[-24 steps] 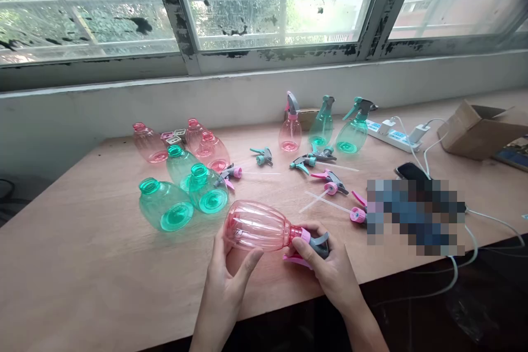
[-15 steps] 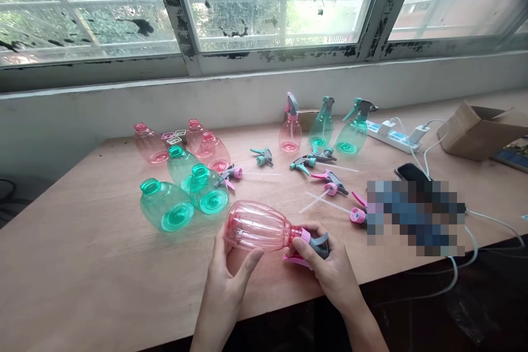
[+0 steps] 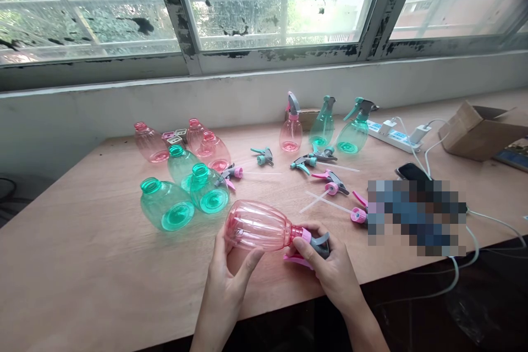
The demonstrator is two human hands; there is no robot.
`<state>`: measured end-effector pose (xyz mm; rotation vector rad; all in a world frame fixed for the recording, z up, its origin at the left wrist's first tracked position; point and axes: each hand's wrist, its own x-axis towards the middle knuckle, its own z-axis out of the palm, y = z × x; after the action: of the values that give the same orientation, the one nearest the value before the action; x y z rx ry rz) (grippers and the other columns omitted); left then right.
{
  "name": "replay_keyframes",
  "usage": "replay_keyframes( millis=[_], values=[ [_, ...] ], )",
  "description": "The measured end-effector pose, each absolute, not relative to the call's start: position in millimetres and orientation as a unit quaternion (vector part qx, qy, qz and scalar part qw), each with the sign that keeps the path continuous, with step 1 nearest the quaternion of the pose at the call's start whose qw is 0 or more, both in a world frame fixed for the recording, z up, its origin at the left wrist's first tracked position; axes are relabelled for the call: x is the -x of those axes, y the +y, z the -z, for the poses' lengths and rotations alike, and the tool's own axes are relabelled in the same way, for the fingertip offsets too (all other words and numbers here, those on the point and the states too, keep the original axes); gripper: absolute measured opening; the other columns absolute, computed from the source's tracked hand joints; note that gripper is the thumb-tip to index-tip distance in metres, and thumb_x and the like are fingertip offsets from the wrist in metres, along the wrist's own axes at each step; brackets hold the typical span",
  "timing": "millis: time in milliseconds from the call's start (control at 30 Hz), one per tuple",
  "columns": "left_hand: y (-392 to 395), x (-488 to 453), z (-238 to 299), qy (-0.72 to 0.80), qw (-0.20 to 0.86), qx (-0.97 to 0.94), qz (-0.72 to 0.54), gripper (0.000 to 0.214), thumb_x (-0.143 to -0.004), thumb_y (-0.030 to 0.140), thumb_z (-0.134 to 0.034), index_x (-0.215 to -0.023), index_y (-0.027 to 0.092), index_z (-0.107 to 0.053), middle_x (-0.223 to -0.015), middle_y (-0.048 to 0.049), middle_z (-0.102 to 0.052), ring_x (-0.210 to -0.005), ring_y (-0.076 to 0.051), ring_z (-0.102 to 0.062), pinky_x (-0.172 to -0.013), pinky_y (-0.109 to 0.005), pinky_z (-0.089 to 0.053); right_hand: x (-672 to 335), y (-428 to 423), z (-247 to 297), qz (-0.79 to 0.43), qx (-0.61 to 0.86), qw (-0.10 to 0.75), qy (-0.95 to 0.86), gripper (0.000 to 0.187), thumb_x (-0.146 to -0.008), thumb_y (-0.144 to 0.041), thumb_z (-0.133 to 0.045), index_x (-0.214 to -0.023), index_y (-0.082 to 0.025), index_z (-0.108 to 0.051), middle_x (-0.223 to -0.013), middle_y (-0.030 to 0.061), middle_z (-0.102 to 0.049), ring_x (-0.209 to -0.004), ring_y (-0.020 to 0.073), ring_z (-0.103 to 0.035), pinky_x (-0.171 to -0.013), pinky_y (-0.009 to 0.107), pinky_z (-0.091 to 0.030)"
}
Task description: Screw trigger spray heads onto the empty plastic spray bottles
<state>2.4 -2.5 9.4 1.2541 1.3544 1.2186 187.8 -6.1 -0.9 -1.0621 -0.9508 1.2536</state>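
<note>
A pink ribbed spray bottle [image 3: 258, 226] lies sideways just above the wooden table [image 3: 82, 275], near its front edge. My left hand [image 3: 229, 275] cups the bottle's body from below, thumb and fingers curled round it. My right hand [image 3: 330, 269] grips the pink and grey trigger sprayer head [image 3: 315, 245] fitted at the bottle's neck. Both hands are closed on their parts.
Green bottles [image 3: 167, 206] and pink bottles [image 3: 210, 149] without caps lie at the left. Three finished spray bottles [image 3: 324, 126] stand at the back. Loose trigger heads [image 3: 330, 180] with tubes lie in the middle. A power strip [image 3: 391, 135], a phone [image 3: 412, 171] and a cardboard box [image 3: 474, 129] are at the right.
</note>
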Motion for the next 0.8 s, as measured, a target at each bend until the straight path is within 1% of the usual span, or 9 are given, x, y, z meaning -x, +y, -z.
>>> replay_keyframes(
  millis=[233,367,600,733,800],
  values=[
    [-2,-3,-12,0.546,0.451,-0.509,-0.489,0.075,-0.087,0.045,-0.073,-0.152,0.033,-0.038,-0.157,-0.007,-0.049,-0.147,-0.027,-0.042,-0.123,-0.043,-0.03,-187,-6,1,-0.538,0.456,0.586,-0.399,0.034,-0.083,-0.047,-0.081,-0.098,-0.018,-0.071,-0.074,0.003,-0.077,-0.07,0.0237,-0.077,-0.071,0.037,-0.068],
    [-1,-3,-7,0.544,0.447,-0.506,-0.498,0.073,-0.086,0.044,-0.075,-0.151,0.034,-0.04,-0.155,-0.0056,-0.051,-0.146,-0.028,-0.044,-0.122,-0.042,-0.032,-186,-7,0,-0.541,0.457,0.589,-0.389,0.035,-0.082,-0.048,-0.082,-0.098,-0.019,-0.071,-0.073,0.0022,-0.077,-0.07,0.024,-0.077,-0.071,0.037,-0.068],
    [-1,-1,2,0.544,0.441,-0.503,-0.506,0.07,-0.086,0.043,-0.076,-0.148,0.036,-0.044,-0.149,-0.0037,-0.058,-0.144,-0.029,-0.046,-0.121,-0.043,-0.033,-187,-7,1,-0.548,0.452,0.587,-0.388,0.033,-0.082,-0.047,-0.082,-0.098,-0.02,-0.072,-0.074,0.0017,-0.077,-0.071,0.0231,-0.076,-0.072,0.036,-0.068],
    [-2,-1,-5,0.55,0.449,-0.506,-0.49,0.072,-0.087,0.044,-0.074,-0.15,0.035,-0.04,-0.153,-0.0045,-0.053,-0.146,-0.028,-0.043,-0.122,-0.044,-0.03,-188,-7,3,-0.548,0.451,0.586,-0.391,0.032,-0.083,-0.045,-0.082,-0.099,-0.019,-0.071,-0.074,0.0023,-0.078,-0.072,0.0225,-0.076,-0.073,0.035,-0.067],
    [-1,-1,-7,0.551,0.449,-0.509,-0.485,0.071,-0.087,0.044,-0.074,-0.149,0.034,-0.041,-0.154,-0.0052,-0.052,-0.146,-0.029,-0.042,-0.123,-0.046,-0.029,-188,-7,3,-0.546,0.452,0.585,-0.394,0.031,-0.084,-0.045,-0.081,-0.098,-0.019,-0.071,-0.074,0.0022,-0.078,-0.073,0.0218,-0.076,-0.073,0.034,-0.067]
  ],
)
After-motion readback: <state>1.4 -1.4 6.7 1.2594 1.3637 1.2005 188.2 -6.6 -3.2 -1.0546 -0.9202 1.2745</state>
